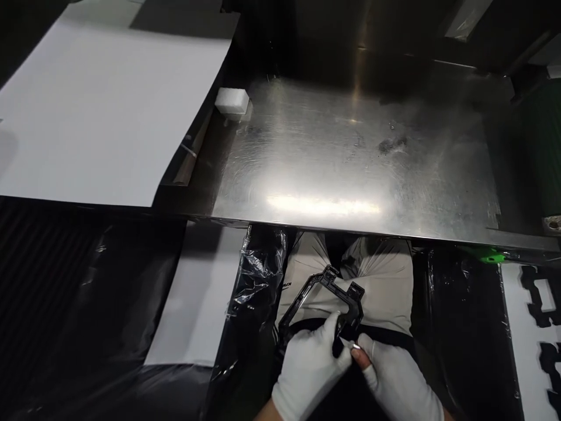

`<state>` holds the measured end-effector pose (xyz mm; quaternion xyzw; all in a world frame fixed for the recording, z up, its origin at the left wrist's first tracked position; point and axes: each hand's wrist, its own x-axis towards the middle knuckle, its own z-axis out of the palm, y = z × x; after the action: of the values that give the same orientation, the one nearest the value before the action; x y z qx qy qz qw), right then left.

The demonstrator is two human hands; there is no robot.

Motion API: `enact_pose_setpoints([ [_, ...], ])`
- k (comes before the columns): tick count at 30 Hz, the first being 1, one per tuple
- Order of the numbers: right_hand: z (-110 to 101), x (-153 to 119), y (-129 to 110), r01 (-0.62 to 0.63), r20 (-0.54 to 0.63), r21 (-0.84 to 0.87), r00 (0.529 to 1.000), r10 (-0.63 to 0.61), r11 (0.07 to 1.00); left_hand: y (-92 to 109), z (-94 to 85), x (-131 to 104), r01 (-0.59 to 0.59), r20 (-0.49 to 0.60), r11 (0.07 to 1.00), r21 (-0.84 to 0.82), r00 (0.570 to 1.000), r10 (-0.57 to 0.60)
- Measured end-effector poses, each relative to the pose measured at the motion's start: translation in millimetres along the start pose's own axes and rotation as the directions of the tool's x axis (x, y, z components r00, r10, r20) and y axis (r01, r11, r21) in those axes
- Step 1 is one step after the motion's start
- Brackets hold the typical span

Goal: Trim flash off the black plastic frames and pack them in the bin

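Observation:
Over my lap, my left hand, in a white glove, is closed around the lower end of a black plastic frame part. The part is angular, with two small tabs at its upper right side. My right hand, also gloved but with one fingertip bare, pinches a small metal blade. The blade's tip points left, close to the part's lower end and my left fingers. Whether it touches the part I cannot tell. My fingers hide the blade's rear end.
A scratched metal table lies ahead, its front edge beyond my knees. A white foam block stands at its left. Large white sheets cover the left side. At right, similar black parts lie on a white sheet.

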<state>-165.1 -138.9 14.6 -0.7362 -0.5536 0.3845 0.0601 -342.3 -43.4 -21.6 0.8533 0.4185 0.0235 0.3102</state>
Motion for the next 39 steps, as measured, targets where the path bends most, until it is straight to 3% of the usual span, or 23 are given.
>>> enact_pose_setpoints([
  [3, 4.1, -1.2, 0.3, -0.001, 0.038, -0.034, 0.999, 0.003, 0.999, -0.9, 7.1, -4.1, -0.046, -0.063, 0.997, 0.054, 0.997, 0.049],
  [7, 3.6, -0.8, -0.7, -0.036, 0.043, -0.072, 0.998, 0.039, 0.997, 4.0, 3.5, -2.6, 0.023, 0.015, 0.998, 0.065, 1.0, -0.024],
  [13, 1.9, 1.5, -2.4, -0.111, 0.17, -0.067, 0.978, 0.121, 0.992, 14.3, -9.9, 3.9, 0.078, 0.071, 0.997, -0.019, 0.995, -0.077],
  [21, 13.4, -2.0, 0.7, -0.152, 0.123, -0.004, 0.981, 0.151, 0.988, 17.6, -11.7, 4.9, 0.167, 0.166, 0.984, 0.058, 0.97, -0.175],
  [28, 12.6, -1.6, -4.0, -0.175, 0.046, 0.03, 0.984, 0.174, 0.984, 17.5, -8.2, 2.7, 0.16, 0.117, 0.984, 0.078, 0.979, -0.168],
  [31, 12.4, -0.9, -3.7, -0.19, 0.08, 0.03, 0.979, 0.187, 0.981, 16.9, -7.4, 2.3, 0.132, 0.119, 0.984, 0.121, 0.982, -0.146],
  [35, 11.2, 1.3, -4.2, -0.234, 0.126, 0.097, 0.967, 0.221, 0.967, 18.4, -3.7, 1.3, 0.119, 0.025, 0.977, 0.177, 0.992, -0.126],
  [39, -0.6, 4.8, -5.0, -0.245, 0.189, 0.167, 0.959, 0.213, 0.955, 19.7, 0.4, 1.9, 0.144, 0.003, 0.969, 0.202, 0.989, -0.147],
])
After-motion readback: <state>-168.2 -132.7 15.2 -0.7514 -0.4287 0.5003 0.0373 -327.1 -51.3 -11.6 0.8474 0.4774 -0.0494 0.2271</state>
